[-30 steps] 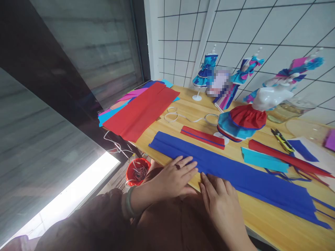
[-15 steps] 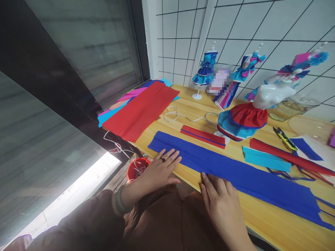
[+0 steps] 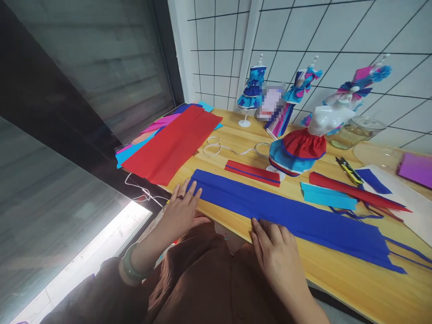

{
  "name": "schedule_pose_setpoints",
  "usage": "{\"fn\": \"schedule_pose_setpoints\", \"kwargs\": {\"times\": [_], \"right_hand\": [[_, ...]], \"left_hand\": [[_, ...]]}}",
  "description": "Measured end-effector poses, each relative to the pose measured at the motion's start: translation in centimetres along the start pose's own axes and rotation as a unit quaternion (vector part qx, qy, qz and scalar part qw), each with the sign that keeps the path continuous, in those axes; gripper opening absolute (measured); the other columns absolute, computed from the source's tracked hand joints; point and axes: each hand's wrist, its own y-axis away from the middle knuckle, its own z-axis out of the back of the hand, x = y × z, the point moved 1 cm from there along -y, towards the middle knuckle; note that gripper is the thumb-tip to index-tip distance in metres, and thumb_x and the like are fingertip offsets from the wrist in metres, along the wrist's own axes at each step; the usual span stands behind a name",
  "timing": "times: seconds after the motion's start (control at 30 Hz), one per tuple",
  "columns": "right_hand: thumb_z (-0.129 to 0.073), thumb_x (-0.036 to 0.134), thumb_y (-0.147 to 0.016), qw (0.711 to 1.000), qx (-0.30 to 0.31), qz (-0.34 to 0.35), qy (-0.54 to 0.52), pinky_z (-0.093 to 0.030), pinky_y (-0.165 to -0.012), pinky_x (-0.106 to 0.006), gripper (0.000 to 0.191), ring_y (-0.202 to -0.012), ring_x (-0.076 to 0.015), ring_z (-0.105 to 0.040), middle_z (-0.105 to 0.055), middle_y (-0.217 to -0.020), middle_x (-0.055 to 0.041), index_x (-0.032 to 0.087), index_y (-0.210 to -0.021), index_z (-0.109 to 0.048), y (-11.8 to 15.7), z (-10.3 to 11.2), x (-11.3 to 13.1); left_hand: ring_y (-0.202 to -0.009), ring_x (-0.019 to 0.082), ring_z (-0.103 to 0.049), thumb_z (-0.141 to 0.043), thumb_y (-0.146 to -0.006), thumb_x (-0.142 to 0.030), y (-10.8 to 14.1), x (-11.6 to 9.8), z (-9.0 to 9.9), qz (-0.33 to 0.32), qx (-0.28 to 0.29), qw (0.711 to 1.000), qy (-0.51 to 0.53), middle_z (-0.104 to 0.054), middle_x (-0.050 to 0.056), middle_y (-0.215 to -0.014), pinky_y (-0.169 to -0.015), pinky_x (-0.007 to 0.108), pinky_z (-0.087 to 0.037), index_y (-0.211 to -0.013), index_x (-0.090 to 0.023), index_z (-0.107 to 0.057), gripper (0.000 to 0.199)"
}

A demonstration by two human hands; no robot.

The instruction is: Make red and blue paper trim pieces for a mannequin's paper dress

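Blue strip (image 3: 293, 213) slants far-left to near-right, spread left hand (image 3: 178, 208) at its left end, bent right hand's (image 3: 278, 252) grip unclear.

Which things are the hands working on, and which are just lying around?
Being worked on:
- long blue strip: left hand at its left end, right hand at its near edge

Seemingly just lying about:
- big red sheet
- striped red strip
- light-blue piece
- yellow-and-black tool
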Motion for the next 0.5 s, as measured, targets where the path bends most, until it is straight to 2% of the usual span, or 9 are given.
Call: {"fn": "schedule_pose_setpoints", "kwargs": {"times": [0.07,0.13,0.2,0.27,0.43,0.5], "right_hand": [[-0.047,0.026,-0.09,1.0,0.004,-0.005,-0.002,-0.043,-0.076,-0.039,0.033,-0.09,-0.0248,-0.051,-0.062,-0.098,-0.0139,0.013,-0.116,-0.061,-0.1,0.1,0.1],[-0.047,0.025,-0.09,1.0,0.012,-0.011,-0.001,-0.042,-0.077,-0.039,0.032,-0.09,-0.0245,-0.051,-0.062,-0.099,-0.0138,0.012,-0.116,-0.061,-0.1,0.2,0.3],[-0.047,0.024,-0.09,1.0,0.022,-0.015,-0.001,-0.042,-0.078,-0.039,0.033,-0.09,-0.0243,-0.05,-0.061,-0.1,-0.0138,0.011,-0.117,-0.061,-0.2,0.4,0.4],[-0.047,0.023,-0.09,0.999,0.032,-0.019,-0.003,-0.043,-0.078,-0.039,0.033,-0.09,-0.024,-0.05,-0.061,-0.1,-0.0138,0.011,-0.118,-0.06,-0.3,0.5,0.5],[-0.046,0.023,-0.09,0.999,0.046,-0.019,-0.011,-0.045,-0.079,-0.039,0.034,-0.09,-0.0231,-0.053,-0.063,-0.102,-0.0134,0.011,-0.119,-0.059,-0.3,0.8,0.3],[-0.045,0.023,-0.091,0.999,0.039,-0.006,-0.017,-0.046,-0.084,-0.04,0.033,-0.095,-0.0235,-0.054,-0.063,-0.107,-0.0138,0.009,-0.118,-0.058,-0.1,0.8,0.0]], "left_hand": [[-0.137,0.035,-0.017,-0.044,-0.073,-0.071,-0.6,-1.7,0.5,-0.023,-0.007,1.0,0.011,-0.032,0.017,-0.144,-0.11,0.053,-0.017,-0.137,-0.009,-0.037,0.089],[-0.138,0.033,-0.015,-0.039,-0.073,-0.074,-1.2,-3.9,0.6,-0.095,-0.006,0.995,0.039,-0.028,0.016,-0.146,-0.111,0.052,-0.015,-0.139,-0.011,-0.033,0.091],[-0.138,0.03,-0.015,-0.033,-0.074,-0.075,-1.7,-5.8,0.3,-0.165,0.002,0.984,0.069,-0.027,0.014,-0.147,-0.112,0.05,-0.014,-0.139,-0.012,-0.031,0.09],[-0.138,0.029,-0.017,-0.03,-0.076,-0.074,-2.0,-7.0,-0.3,-0.196,0.008,0.977,0.083,-0.029,0.013,-0.146,-0.111,0.049,-0.015,-0.139,-0.013,-0.031,0.088],[-0.135,0.029,-0.025,-0.037,-0.077,-0.071,-2.0,-7.0,-1.3,-0.201,0.003,0.976,0.083,-0.033,0.011,-0.145,-0.109,0.048,-0.021,-0.138,-0.018,-0.034,0.081],[-0.135,0.029,-0.027,-0.04,-0.077,-0.069,-2.0,-6.8,-1.3,-0.203,0.0,0.976,0.08,-0.034,0.011,-0.145,-0.109,0.048,-0.022,-0.138,-0.018,-0.034,0.08]]}}
